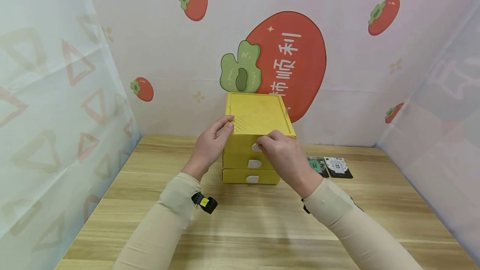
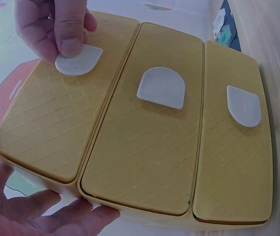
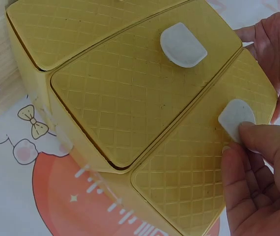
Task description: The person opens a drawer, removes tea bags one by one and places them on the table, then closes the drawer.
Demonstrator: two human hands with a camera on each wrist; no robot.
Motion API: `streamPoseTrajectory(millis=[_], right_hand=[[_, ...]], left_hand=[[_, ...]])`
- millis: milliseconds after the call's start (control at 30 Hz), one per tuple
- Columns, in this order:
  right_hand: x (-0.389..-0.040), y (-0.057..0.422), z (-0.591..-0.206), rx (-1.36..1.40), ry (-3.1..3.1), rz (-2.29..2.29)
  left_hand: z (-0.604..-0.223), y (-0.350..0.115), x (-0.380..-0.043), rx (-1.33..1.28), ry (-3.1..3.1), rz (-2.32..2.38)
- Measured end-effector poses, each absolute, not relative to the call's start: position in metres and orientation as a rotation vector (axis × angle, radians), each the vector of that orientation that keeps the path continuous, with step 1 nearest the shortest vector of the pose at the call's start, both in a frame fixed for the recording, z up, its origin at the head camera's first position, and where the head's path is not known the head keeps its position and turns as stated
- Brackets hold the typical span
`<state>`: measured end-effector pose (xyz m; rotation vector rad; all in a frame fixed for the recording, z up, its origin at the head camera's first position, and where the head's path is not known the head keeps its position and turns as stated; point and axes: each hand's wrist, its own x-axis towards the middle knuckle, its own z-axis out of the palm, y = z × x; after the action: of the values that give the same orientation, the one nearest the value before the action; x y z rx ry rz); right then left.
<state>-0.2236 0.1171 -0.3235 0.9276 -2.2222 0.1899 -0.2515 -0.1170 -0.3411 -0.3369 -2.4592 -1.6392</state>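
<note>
A yellow three-drawer storage box (image 1: 258, 113) stands on the table, its drawers facing me. Each waffle-patterned front bears a rounded white pull. My right hand (image 1: 286, 157) pinches the top drawer's pull (image 2: 81, 61), its thumb pressed on the tab and the other fingers bent beside it. Against the box's left side lies my left hand (image 1: 210, 147), fingers extended along the wall and thumb near the upper front corner. The middle pull (image 2: 162, 88) and the bottom pull (image 2: 244, 106) are untouched. All three drawers look closed, with only thin gaps around their fronts.
Right of the box, two small printed cards or packets, one green and black (image 1: 316, 166), one white and black (image 1: 338, 167), lie on the wooden table (image 1: 240, 228). A persimmon-print cloth (image 1: 168, 53) hangs behind, and patterned cloths flank both sides.
</note>
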Motion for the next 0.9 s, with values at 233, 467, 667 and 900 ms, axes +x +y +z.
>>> streamPoseTrajectory(millis=[233, 467, 667, 900], right_hand=[[-0.224, 0.117, -0.325, 0.919, -2.221, 0.179], [-0.223, 0.118, -0.325, 0.913, -2.224, 0.186], [-0.219, 0.118, -0.327, 0.907, -2.214, 0.224], [-0.212, 0.115, -0.331, 0.923, -2.152, 0.227]], left_hand=[[-0.342, -0.117, -0.252, -0.330, -2.463, -1.624], [-0.341, -0.116, -0.252, -0.325, -2.477, -1.618], [-0.343, -0.116, -0.253, -0.332, -2.479, -1.618], [-0.343, -0.116, -0.253, -0.341, -2.465, -1.640]])
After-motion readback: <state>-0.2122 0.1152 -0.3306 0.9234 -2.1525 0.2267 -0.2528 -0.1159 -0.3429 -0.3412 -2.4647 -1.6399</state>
